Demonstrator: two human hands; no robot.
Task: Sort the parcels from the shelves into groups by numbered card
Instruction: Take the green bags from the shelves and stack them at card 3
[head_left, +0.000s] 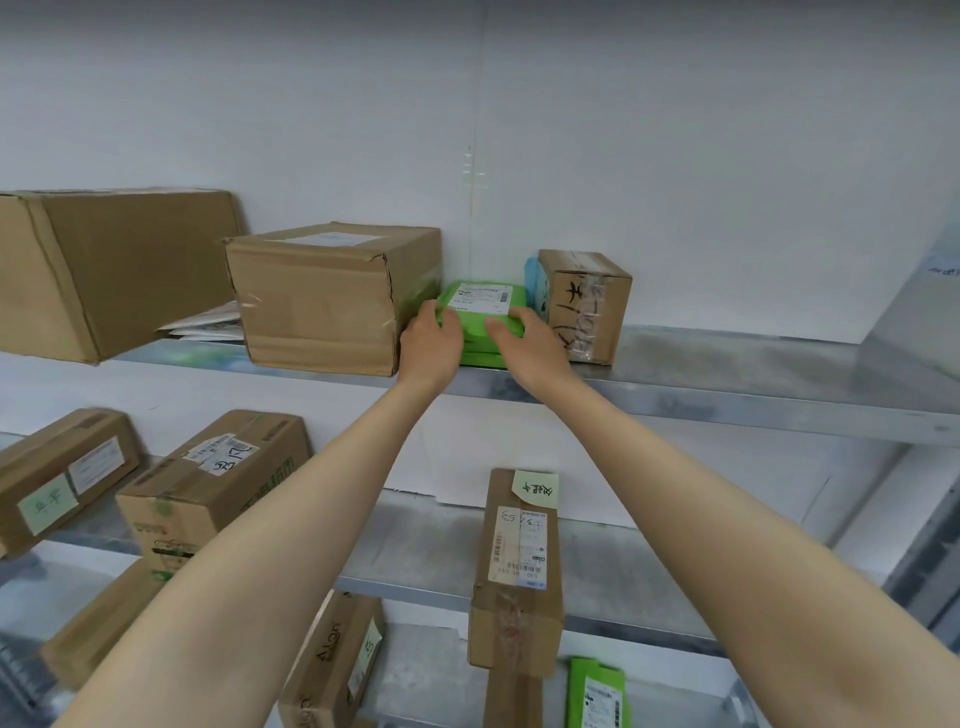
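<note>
A flat green parcel with a white label lies on top of another green parcel on the upper metal shelf. My left hand grips its left front corner and my right hand grips its right front edge. Both arms reach up and forward to it. The parcel sits between a medium cardboard box on the left and a small taped box with handwriting on the right. A blue packet stands behind the small box.
A large cardboard box overhangs the upper shelf at far left, with white envelopes beside it. The middle shelf holds several labelled boxes, one tall box on the right. Lower down are more boxes and a green parcel.
</note>
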